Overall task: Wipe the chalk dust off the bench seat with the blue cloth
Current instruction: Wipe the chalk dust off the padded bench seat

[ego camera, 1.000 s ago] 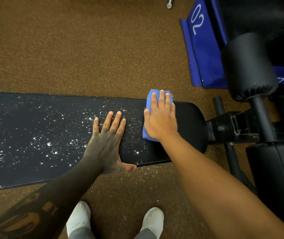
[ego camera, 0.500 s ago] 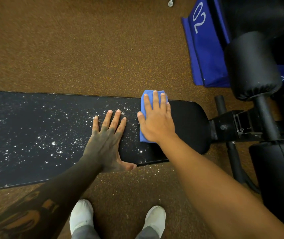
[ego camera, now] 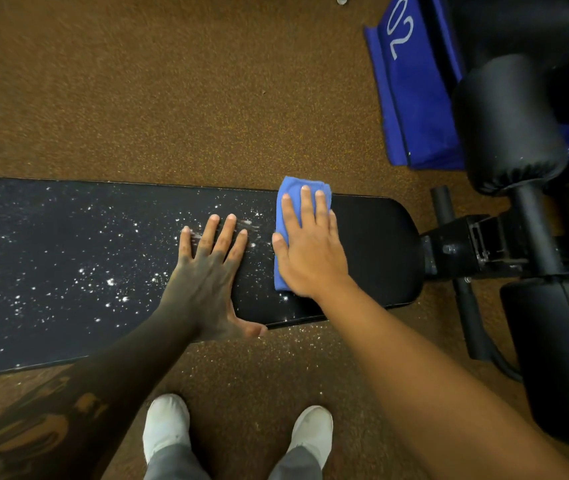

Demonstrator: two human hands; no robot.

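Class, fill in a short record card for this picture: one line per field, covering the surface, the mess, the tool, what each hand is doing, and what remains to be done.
Surface: black bench seat
Mess: white chalk dust, thick on the left and middle part
Tool: blue cloth, folded, flat on the seat
Right hand: palm pressed on the cloth
Left hand: flat on the seat beside the cloth, thumb over the near edge
Clean part: the rounded right end
Remaining: most of the seat to the left

Dim warm indoor light, left forearm (ego camera: 79,403) in deep shadow, wide-angle bowing at edges.
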